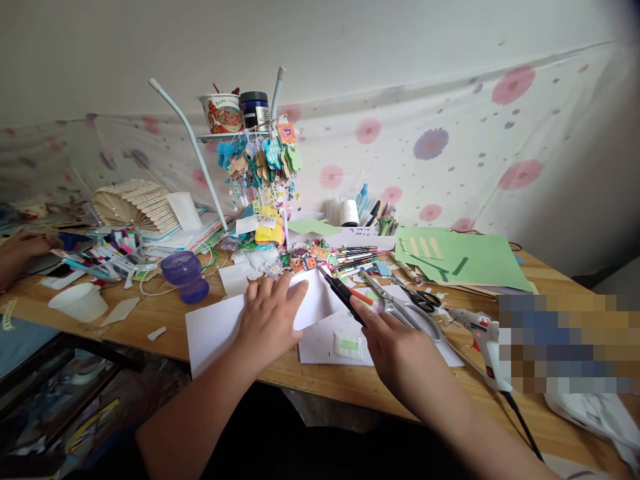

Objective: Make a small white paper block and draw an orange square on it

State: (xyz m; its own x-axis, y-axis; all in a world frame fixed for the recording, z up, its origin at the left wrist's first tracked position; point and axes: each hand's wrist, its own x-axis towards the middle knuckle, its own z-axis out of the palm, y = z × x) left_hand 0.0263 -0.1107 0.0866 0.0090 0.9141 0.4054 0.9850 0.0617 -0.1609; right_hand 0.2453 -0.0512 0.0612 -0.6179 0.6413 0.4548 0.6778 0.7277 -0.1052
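My left hand (273,320) lies spread on a white sheet of paper (213,333), fingers apart and pressing it down. The sheet's right part rises a little off the table. My right hand (395,343) is closed around a black utility knife (343,292), its blade pointing away from me at the paper's edge. Whether the blade touches the paper I cannot tell. Below the knife, a small white packet with a green middle (349,345) rests on another white sheet (313,347). Silver-handled scissors (410,313) lie just past my right hand.
A white glue gun (487,347) with a cord lies at right, near green card sheets (480,257). A purple cup (185,275), a white cup (79,303) and several markers (117,253) stand left. Behind is a rack with hanging paper charms (260,160). Another person's hand (25,253) is at far left.
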